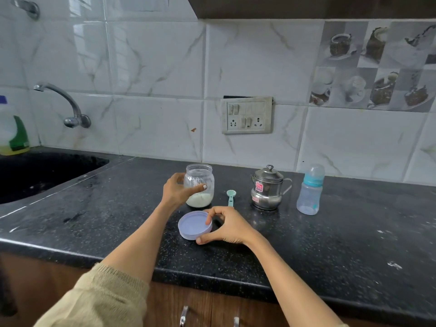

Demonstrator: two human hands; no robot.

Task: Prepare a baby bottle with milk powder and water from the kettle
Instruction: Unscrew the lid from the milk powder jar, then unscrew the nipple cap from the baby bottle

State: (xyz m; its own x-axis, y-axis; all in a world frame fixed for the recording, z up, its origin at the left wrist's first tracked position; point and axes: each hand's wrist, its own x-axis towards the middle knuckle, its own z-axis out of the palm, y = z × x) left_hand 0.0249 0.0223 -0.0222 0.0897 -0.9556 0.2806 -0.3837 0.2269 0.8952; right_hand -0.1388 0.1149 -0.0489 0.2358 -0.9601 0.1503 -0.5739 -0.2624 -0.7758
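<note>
A clear jar (200, 185) with white milk powder at its bottom stands open on the black counter, and my left hand (178, 191) grips its left side. My right hand (224, 226) holds the jar's lilac lid (192, 225) by its rim, the lid resting on or just above the counter in front of the jar. A small teal scoop (230, 197) lies to the right of the jar. Further right stands a steel kettle (267, 188) with its lid on. A capped baby bottle (310, 190) with a blue collar stands at the far right.
The black speckled counter (330, 244) runs to a dark sink (42, 173) at the left with a wall tap (63, 100) above it. A dish soap bottle (13, 131) stands at the far left. A switch panel (247, 115) is on the tiled wall.
</note>
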